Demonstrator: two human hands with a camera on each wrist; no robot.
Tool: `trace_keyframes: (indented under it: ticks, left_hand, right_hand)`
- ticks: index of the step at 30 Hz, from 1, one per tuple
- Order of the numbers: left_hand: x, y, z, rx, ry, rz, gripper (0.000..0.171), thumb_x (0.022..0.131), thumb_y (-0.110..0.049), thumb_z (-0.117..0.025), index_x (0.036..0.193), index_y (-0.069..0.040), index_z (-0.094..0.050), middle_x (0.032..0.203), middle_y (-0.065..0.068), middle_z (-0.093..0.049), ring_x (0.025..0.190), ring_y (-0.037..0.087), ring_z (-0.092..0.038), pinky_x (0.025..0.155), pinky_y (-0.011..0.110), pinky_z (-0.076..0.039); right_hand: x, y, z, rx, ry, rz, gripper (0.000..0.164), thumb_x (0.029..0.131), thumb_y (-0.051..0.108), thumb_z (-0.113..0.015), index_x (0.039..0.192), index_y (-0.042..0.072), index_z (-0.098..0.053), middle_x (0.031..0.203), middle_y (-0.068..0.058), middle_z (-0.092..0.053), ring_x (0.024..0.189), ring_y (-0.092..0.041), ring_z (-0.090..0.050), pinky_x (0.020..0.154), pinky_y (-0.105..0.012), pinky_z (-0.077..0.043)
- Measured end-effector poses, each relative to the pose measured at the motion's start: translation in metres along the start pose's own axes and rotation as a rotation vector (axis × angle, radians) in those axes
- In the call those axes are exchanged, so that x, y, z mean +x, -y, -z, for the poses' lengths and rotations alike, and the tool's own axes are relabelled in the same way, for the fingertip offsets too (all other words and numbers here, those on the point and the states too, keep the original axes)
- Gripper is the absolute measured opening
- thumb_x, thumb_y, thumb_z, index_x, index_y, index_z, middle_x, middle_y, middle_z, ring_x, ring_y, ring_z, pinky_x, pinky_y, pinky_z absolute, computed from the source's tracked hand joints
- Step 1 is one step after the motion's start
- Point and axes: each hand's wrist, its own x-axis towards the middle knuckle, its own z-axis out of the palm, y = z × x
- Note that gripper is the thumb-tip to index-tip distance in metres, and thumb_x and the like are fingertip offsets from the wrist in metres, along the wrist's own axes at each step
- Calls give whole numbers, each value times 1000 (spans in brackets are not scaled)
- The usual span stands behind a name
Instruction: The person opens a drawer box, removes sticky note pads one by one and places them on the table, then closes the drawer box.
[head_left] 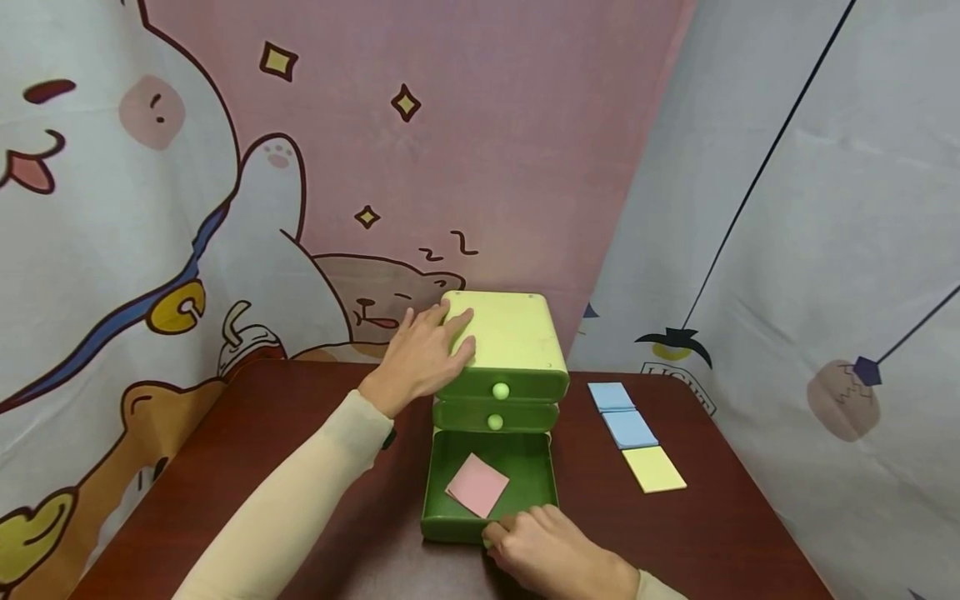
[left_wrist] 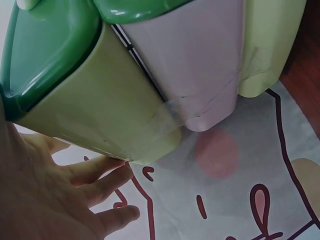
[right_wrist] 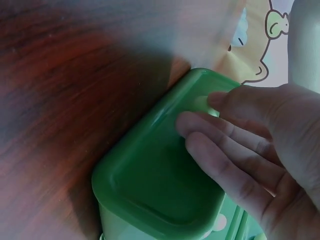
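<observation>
A small three-drawer desk organizer [head_left: 510,329] with a pale yellow top and green drawer fronts stands on the table. Spread across the left part of its top is my left hand [head_left: 423,354]; the left wrist view shows those fingers [left_wrist: 112,187] extended along the top panel. The bottom drawer [head_left: 517,475] is pulled out toward me, and a pink sticky-note pad [head_left: 477,485] lies inside it. At that drawer's front, my right hand [head_left: 551,550] pinches the pale green knob [right_wrist: 202,104] between thumb and fingers. The upper two drawers are pushed in.
On the dark red-brown table [head_left: 315,475], right of the organizer, two blue note pads [head_left: 628,429] and a yellow one [head_left: 654,469] lie in a slanting row. A cartoon-printed cloth [head_left: 510,150] hangs behind the table and along its sides.
</observation>
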Motion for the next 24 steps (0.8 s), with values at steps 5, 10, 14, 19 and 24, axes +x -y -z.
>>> trace_keyframes:
  ticks: [5, 10, 14, 19, 24]
  left_hand:
    - [0, 0, 0, -4, -7, -2, 73, 118, -61, -31, 181, -28, -47, 191, 20, -36, 173, 43, -45, 147, 72, -20]
    - [-1, 0, 1, -10, -14, -4, 72, 118, -60, -33, 180, -27, -48, 190, 21, -36, 172, 44, -46, 146, 73, -21]
    - [-1, 0, 0, -7, -19, -6, 71, 118, -59, -34, 180, -27, -49, 190, 21, -37, 172, 45, -47, 146, 73, -21]
    - [-1, 1, -1, 2, -16, -6, 73, 118, -61, -32, 181, -27, -47, 191, 20, -36, 172, 45, -47, 146, 73, -21]
    - [-1, 1, -1, 1, -13, -4, 73, 118, -61, -31, 181, -27, -47, 191, 20, -36, 172, 44, -47, 146, 73, -21]
  right_hand:
    - [2, -5, 6, 80, 12, -12, 36, 84, 25, -103, 78, 28, -68, 66, 17, -63, 51, -4, -62, 45, -17, -38]
    - [8, -16, 14, 266, 77, -52, 23, 96, 21, -96, 90, 29, -76, 79, 21, -72, 63, 7, -64, 54, -10, -43]
    - [14, -25, 17, 381, 96, -85, 17, 101, 19, -92, 96, 29, -79, 83, 22, -74, 70, 13, -62, 60, -5, -44]
    - [22, -36, 18, 408, 97, -115, 13, 102, 19, -92, 100, 27, -83, 84, 21, -76, 66, 17, -53, 59, -3, -40]
    - [29, -48, 19, 401, 142, -133, 8, 102, 21, -93, 106, 26, -87, 87, 16, -77, 64, 17, -49, 58, -3, -38]
